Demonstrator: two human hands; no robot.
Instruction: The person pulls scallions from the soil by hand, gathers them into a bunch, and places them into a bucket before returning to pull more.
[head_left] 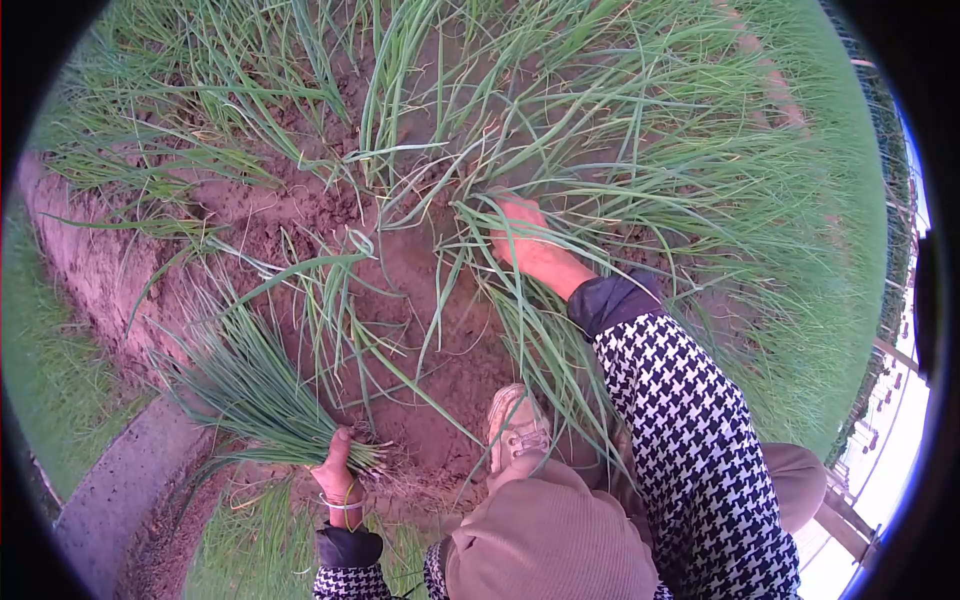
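- The left hand [336, 468] sits near the bottom of the scene, fingers clenched around a bunch of green shoots [250, 385] at its root end.
- The bunch fans out up and to the left from the fist, its pale roots just beside the thumb, above the bare soil [420, 300].
- A thin bangle [340, 503] circles the left wrist, above a dark cuff.
- The right hand [522, 235] reaches far into the bed, to the right of centre, down among a clump of standing shoots [560, 180]; its fingers are buried among the leaves, so I cannot tell whether they grip or lie loose.
- The right arm wears a black-and-white checked sleeve [690, 440].
- A tan shoe [515, 425] is planted on the soil between the two hands.
- A grey concrete kerb [125, 490] runs along the near left edge of the bed.
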